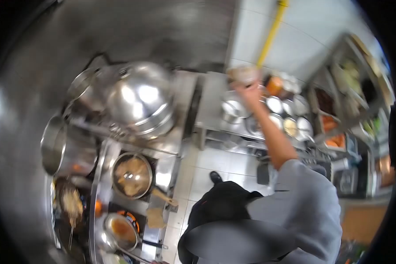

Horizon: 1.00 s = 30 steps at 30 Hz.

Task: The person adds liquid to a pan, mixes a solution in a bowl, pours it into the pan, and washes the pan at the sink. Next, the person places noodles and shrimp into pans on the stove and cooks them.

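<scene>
My right hand (249, 91) reaches out over the counter, its fingers closed on a pale, brownish container (244, 75) that is blurred by motion. Several round tubs, such as a white-filled one (275, 104), and an orange-topped jar (275, 85) stand close by. Only a sliver of my left hand (159, 262) shows at the bottom edge, closed at the end of a metal ladle's handle (136, 256). The ladle's bowl lies beside a small pan of brown liquid (122, 229) on the lit burner (130, 216).
A lidded pan (132, 175) with a wooden handle sits on the stove. Behind it stand a large domed steel pot (141, 99) and a tall open pot (55, 147). A strainer of food (72, 204) lies left. Shelves with vegetable bins (334, 132) rise at right.
</scene>
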Each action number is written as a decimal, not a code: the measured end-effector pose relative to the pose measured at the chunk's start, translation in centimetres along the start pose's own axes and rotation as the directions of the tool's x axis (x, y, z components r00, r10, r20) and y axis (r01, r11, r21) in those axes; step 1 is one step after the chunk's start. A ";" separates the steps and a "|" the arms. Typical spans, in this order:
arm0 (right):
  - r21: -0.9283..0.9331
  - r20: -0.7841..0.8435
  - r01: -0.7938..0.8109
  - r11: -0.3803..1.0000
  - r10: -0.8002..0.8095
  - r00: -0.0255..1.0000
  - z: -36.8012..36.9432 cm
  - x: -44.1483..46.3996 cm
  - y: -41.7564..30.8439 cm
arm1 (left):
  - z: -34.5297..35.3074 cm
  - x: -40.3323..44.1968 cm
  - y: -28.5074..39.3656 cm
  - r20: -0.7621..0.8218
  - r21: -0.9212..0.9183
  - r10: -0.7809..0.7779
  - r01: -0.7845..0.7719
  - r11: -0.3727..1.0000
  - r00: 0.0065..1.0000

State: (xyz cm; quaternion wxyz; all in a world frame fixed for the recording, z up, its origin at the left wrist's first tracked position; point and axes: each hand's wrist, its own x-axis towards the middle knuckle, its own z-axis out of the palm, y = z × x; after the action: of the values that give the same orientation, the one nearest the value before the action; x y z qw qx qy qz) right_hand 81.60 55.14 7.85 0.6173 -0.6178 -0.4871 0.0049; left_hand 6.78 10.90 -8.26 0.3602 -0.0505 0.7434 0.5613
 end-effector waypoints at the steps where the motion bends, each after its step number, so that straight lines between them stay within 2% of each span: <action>1: -0.056 -0.021 -0.069 0.996 0.068 0.997 -2.7 2.9 4.1 | 1.9 -1.6 2.3 0.085 -0.252 -0.012 0.033 0.967 0.996; 2: -0.112 -0.029 -0.175 0.978 0.173 0.985 -5.6 6.0 10.1 | 6.4 -3.8 7.0 0.232 -0.415 0.084 0.020 0.910 0.969; 3: -0.156 -0.001 -0.301 0.941 0.305 0.952 -7.7 8.2 16.5 | 10.9 -6.1 11.7 0.377 -0.568 0.181 0.072 0.820 0.908; 4: -0.223 0.124 -0.370 0.902 0.403 0.907 -6.2 14.3 25.5 | 14.8 -8.5 16.0 0.505 -0.669 0.268 0.175 0.723 0.821; 5: -0.366 -0.066 -0.156 0.917 0.141 0.988 -6.5 15.3 29.5 | 16.4 -6.7 19.1 0.567 -0.571 0.379 0.018 0.821 0.731; 6: -0.571 -0.249 -0.031 0.820 -0.137 0.959 -6.8 16.3 33.5 | 19.9 -7.0 23.0 0.524 -0.551 0.431 -0.094 0.829 0.735; 7: -0.594 -0.262 -0.040 0.804 -0.146 0.954 -6.8 16.2 37.9 | 23.4 -7.2 26.9 0.478 -0.521 0.480 -0.204 0.829 0.736; 8: -0.724 -0.260 -0.109 0.681 -0.122 0.958 -5.9 15.6 39.3 | 26.3 -6.6 30.5 0.549 -0.467 0.506 -0.258 0.846 0.665; 9: -0.670 -0.282 -0.249 0.699 0.070 0.957 -4.4 14.6 38.7 | 29.7 -7.5 33.6 0.480 -0.307 0.481 -0.373 0.876 0.734; 10: -0.613 -0.310 -0.409 0.676 0.271 0.911 -4.0 12.3 36.3 | 32.0 -8.1 38.7 0.560 -0.131 0.465 -0.482 0.867 0.685; 11: -0.630 -0.305 -0.423 0.652 0.293 0.906 -2.9 11.6 35.9 | 35.0 -7.6 40.7 0.512 0.008 0.477 -0.559 0.829 0.714; 12: -0.650 -0.304 -0.438 0.621 0.316 0.899 -2.4 10.7 35.8 | 37.2 -4.6 43.0 0.533 0.220 0.436 -0.616 0.756 0.725; 13: -0.645 -0.296 -0.439 0.625 0.326 0.898 -2.6 10.0 37.0 | 39.4 -2.0 44.9 0.520 0.308 0.404 -0.606 0.734 0.753; 14: -0.620 -0.378 -0.561 0.549 0.417 0.826 -3.0 9.6 39.0 | 41.3 0.7 46.1 0.545 0.369 0.393 -0.632 0.681 0.741; 15: -0.581 -0.458 -0.670 0.462 0.495 0.738 -3.0 9.4 40.2 | 43.2 2.9 47.4 0.554 0.506 0.364 -0.650 0.568 0.749; 16: -0.574 -0.455 -0.674 0.464 0.503 0.734 -3.3 9.3 39.4 | 44.8 2.0 48.1 0.529 0.592 0.302 -0.600 0.538 0.793; 19: -0.631 -0.390 -0.643 0.433 0.540 0.746 -5.8 9.5 36.6 | 47.8 4.9 49.2 0.485 0.672 0.231 -0.528 0.519 0.843; 20: -0.572 -0.286 -0.531 0.625 0.455 0.843 -7.0 9.1 37.5 | 48.1 5.6 49.3 0.486 0.671 0.235 -0.532 0.517 0.842; 21: -0.481 -0.197 -0.393 0.783 0.340 0.919 -8.1 8.6 38.4 | 48.4 6.2 49.3 0.466 0.617 0.222 -0.495 0.612 0.856; 22: -0.380 -0.148 -0.387 0.840 0.358 0.922 -8.8 8.2 38.9 | 48.5 6.8 49.3 0.449 0.555 0.204 -0.451 0.699 0.870; 23: -0.377 -0.151 -0.390 0.840 0.359 0.921 -9.0 7.7 38.4 | 48.2 7.7 49.4 0.452 0.554 0.207 -0.455 0.697 0.868; 25: -0.548 -0.239 -0.376 0.747 0.291 0.926 -9.9 6.4 36.7 | 47.1 9.2 49.7 0.560 0.461 0.046 -0.358 0.812 0.827; 26: -0.545 -0.248 -0.380 0.748 0.289 0.925 -10.1 5.7 35.5 | 46.6 9.1 50.0 0.568 0.458 0.049 -0.365 0.811 0.822; 28: -0.512 -0.197 -0.301 0.804 0.231 0.953 -10.6 4.3 33.1 | 45.1 8.7 50.0 0.583 0.276 -0.007 -0.189 0.943 0.813; 30: -0.509 -0.206 -0.271 0.817 0.191 0.960 -10.7 2.4 31.3 | 43.4 6.3 49.9 0.584 0.211 -0.019 -0.129 0.969 0.811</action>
State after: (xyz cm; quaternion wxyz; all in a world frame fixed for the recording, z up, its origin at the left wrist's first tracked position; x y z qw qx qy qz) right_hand 108.01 55.92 -12.19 0.4505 -0.8177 -0.3441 -0.1004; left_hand -1.00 69.00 23.08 0.5568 0.1893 0.6611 0.4659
